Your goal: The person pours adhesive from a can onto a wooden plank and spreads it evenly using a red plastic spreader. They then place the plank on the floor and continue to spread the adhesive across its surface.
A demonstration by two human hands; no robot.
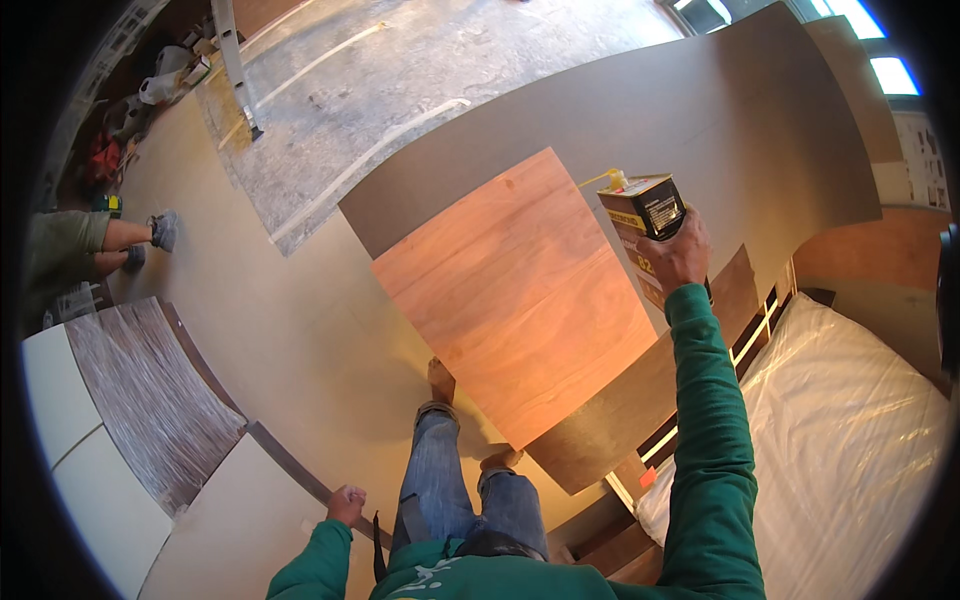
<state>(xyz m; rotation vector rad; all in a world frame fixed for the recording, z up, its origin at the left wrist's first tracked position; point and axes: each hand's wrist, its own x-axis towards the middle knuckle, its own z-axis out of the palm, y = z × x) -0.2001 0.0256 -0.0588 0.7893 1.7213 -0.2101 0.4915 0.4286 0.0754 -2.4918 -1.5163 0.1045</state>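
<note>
A square plywood panel [505,300] with reddish wood grain lies on a larger grey-brown sheet [760,120] in front of me. My right hand [678,245] grips a rectangular dark metal can [630,200] over the panel’s right edge. The can has a yellow spout at its top, and a thin yellow strand runs left from it toward the panel’s far corner. Down at the lower left, my left hand [346,505] is closed beside my leg; whatever it may hold is too hidden to name.
Stacked boards [200,555] sit at lower left. A plastic-wrapped mattress-like slab [820,430] lies at right. At upper left are a ladder [235,70], scattered tools and bags, and another person’s legs [125,240]. A plastic-covered floor area [370,90] with tape lies beyond the sheet.
</note>
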